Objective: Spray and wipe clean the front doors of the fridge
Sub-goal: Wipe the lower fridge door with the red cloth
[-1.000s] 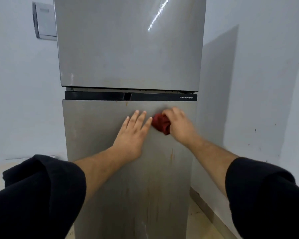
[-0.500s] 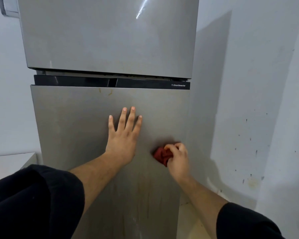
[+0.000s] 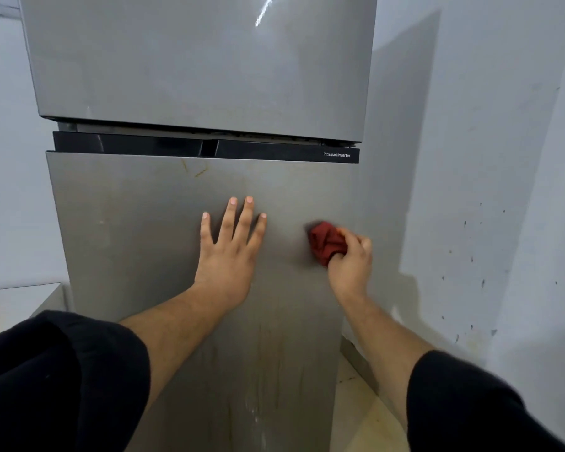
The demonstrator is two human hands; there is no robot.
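My right fingers (image 3: 356,244) are clenched round a bunched red cloth (image 3: 325,243), so the wad sticks out ahead of the knuckles of my right hand (image 3: 351,262) and presses on the lower fridge door (image 3: 128,239), toward its right edge. The cloth is soft and light. It squashes into whatever shape I give it, and I judge it works best balled like this, gripped from behind so that a fat pad of fabric meets the metal rather than my fingertips. My left hand (image 3: 229,256) lies flat on the same door, near the cloth on its left but apart from it, fingers straight and spread, holding nothing and only bracing. The door itself is stiff, smooth brushed metal, probably slick where it is damp, and since it swings on hinges I reckon the flat palm steadies it against my rubbing. Outward from the cloth there is more to reach: rusty marks (image 3: 198,171) sit near the door's top edge, above both hands and just under the black strip (image 3: 144,146), while faint drip streaks (image 3: 268,353) run down the metal below my wrists. Both look unwiped to me, so I take this door as partly done. The upper fridge door (image 3: 193,60) stands above the strip, well clear of both hands; a streak of glare crosses it and I cannot tell whether it is clean. No spray bottle shows anywhere — only the wall (image 3: 470,158) to the right, flecked with dark spots.
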